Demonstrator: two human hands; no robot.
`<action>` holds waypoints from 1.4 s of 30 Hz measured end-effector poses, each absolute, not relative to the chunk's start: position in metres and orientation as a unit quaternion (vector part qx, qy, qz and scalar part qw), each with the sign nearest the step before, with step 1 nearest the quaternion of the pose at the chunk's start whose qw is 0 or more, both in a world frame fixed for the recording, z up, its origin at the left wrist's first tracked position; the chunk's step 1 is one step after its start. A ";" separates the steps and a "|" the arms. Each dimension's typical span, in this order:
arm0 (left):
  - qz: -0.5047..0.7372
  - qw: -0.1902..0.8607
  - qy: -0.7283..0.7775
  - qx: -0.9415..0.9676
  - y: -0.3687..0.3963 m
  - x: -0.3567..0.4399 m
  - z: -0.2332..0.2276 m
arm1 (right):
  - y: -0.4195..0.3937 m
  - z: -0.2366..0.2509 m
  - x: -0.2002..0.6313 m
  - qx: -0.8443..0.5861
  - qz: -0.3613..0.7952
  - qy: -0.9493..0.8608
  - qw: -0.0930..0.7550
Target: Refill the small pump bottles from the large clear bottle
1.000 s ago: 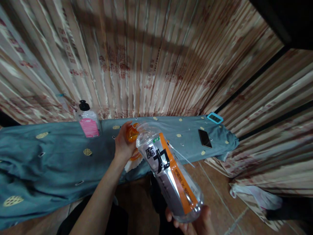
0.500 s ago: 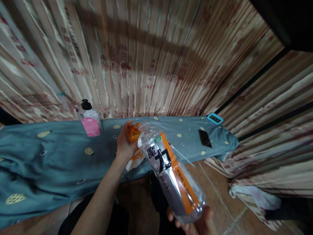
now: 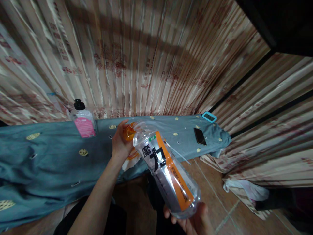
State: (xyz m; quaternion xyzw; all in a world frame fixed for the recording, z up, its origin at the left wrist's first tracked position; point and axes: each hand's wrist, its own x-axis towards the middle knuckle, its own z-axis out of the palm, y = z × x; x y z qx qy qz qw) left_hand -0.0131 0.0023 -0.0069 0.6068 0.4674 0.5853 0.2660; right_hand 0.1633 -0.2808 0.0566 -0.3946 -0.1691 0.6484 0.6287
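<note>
A large clear plastic bottle (image 3: 168, 176) with a silver and orange label lies tilted in front of me, its neck up and to the left. Its base rests in my right hand (image 3: 190, 218), whose fingers curl round the bottom. My left hand (image 3: 122, 140) is closed round an orange see-through plastic object (image 3: 129, 132) that meets the bottle's neck; its exact kind is partly hidden by my fingers. Below that hand, a piece of white paper with orange (image 3: 132, 161) shows behind the bottle. A thin white stick (image 3: 177, 152) pokes out past the bottle's right side.
A pump bottle with a pink label (image 3: 84, 125) stands on the blue-green cloth (image 3: 61, 156) at left. On the right lie a black phone (image 3: 200, 136) and a blue-framed digital clock (image 3: 209, 117). Pleated curtains (image 3: 137, 65) hang behind. Floor tiles (image 3: 215, 199) show below.
The view has shifted slightly, so everything appears a little further left. Both hands keep the same hold on the bottle and the orange object.
</note>
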 end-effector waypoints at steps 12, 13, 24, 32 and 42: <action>0.583 0.254 0.463 0.617 0.003 -0.013 -0.005 | -0.285 0.044 0.167 -0.391 0.648 -0.175 0.630; 0.581 0.252 0.466 0.618 0.004 -0.014 -0.005 | -0.285 0.049 0.166 -0.399 0.648 -0.171 0.626; 0.578 0.249 0.467 0.621 0.004 -0.015 -0.005 | -0.284 0.055 0.163 -0.436 0.635 -0.170 0.615; 0.585 0.253 0.456 0.620 0.003 -0.013 -0.006 | -0.283 0.056 0.160 -0.437 0.619 -0.165 0.631; 0.590 0.263 0.458 0.611 0.004 -0.013 -0.006 | -0.282 0.060 0.157 -0.446 0.610 -0.154 0.636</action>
